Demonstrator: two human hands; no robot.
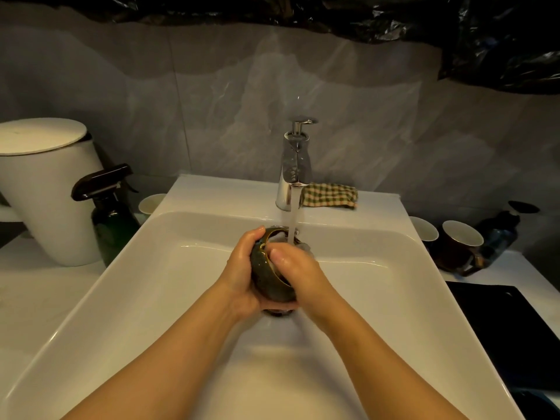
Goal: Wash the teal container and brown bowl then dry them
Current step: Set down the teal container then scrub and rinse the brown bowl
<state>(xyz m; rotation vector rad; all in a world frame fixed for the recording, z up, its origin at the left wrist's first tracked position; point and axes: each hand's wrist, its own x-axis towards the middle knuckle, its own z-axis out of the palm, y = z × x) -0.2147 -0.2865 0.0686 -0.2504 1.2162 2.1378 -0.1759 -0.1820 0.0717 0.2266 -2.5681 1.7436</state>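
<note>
The teal container (266, 277) is held tilted over the middle of the sink (151, 268), under the stream from the faucet (292, 171). Its base and mouth are mostly hidden by hands. The left hand (242, 268) wraps curled fingers round its side. The right hand (298, 268) covers the mouth with its fingertips out of sight, so I cannot tell its grip. Open basin lies all round, and a checked cloth (330, 195) lies on the back edge.

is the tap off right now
No, water runs from the faucet into the container that the left hand holds.
</note>
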